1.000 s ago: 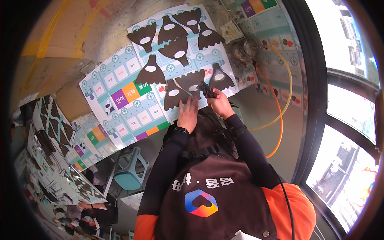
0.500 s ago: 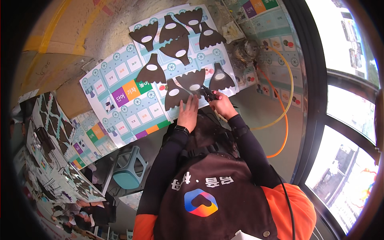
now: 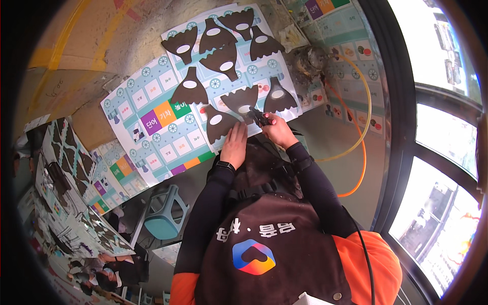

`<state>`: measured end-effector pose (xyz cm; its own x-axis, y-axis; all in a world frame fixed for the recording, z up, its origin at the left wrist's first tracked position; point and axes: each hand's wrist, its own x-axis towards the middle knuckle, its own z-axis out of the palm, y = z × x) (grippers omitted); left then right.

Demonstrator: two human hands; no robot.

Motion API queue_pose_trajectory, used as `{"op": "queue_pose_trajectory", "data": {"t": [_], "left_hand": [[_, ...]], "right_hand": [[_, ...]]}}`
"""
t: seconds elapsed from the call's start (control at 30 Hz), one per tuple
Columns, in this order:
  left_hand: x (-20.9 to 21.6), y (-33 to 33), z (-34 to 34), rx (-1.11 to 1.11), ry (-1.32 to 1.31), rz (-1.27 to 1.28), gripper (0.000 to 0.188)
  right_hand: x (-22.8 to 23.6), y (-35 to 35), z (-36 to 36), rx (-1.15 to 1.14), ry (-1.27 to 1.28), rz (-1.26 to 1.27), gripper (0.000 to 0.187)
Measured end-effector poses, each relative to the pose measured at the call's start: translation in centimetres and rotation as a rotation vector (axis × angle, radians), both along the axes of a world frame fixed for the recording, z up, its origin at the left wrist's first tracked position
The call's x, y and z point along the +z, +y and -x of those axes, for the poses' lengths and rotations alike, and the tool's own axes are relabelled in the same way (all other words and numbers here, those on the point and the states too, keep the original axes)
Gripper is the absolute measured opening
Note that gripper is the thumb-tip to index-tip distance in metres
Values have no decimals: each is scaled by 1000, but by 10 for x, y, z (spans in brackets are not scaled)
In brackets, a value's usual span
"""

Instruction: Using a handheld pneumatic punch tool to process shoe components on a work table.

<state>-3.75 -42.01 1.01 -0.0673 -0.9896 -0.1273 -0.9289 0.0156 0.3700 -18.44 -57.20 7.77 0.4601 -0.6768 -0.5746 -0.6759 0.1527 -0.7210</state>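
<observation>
My right hand (image 3: 279,131) is closed around a small black hand tool (image 3: 261,117) with some red at its rear. It looks like a spray or glue gun, though its exact kind is hard to see. The tool's tip is over the narrow end of a dark brown, wavy-edged flared piece (image 3: 239,94) with a white oval. My left hand (image 3: 234,146) lies flat with fingers stretched out, between this piece and a similar brown piece (image 3: 217,131) on its left. Several more such pieces lie on printed light-blue sheets (image 3: 145,104).
A stained pot (image 3: 312,62) stands right of the sheets. A yellow hose (image 3: 367,119) and an orange hose (image 3: 364,165) loop beside it. A teal stool (image 3: 161,223) is at lower left, another sheet-covered table (image 3: 76,223) beyond. Dark window frames (image 3: 396,142) rise at right.
Both hands have shifted slightly left. The tool's tip has moved a little left and up over the same brown piece. My left hand stays flat on the work.
</observation>
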Motion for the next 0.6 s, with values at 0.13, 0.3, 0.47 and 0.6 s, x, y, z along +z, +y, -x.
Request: {"op": "queue_pose_trajectory", "data": {"t": [0.13,0.3,0.47,0.6], "left_hand": [[0,-1,0,8,57,-1,52],[-6,3,-1,20,86,-18,72],[0,-2,0,31,114,-31,73],[5,-2,0,32,101,-30,65]], "right_hand": [[-3,1,-1,-80,-72,-39,19],[0,1,-9,-88,-102,-56,18],[-13,1,5,-154,-57,17,17],[-15,-2,17,-181,29,-11,31]]}}
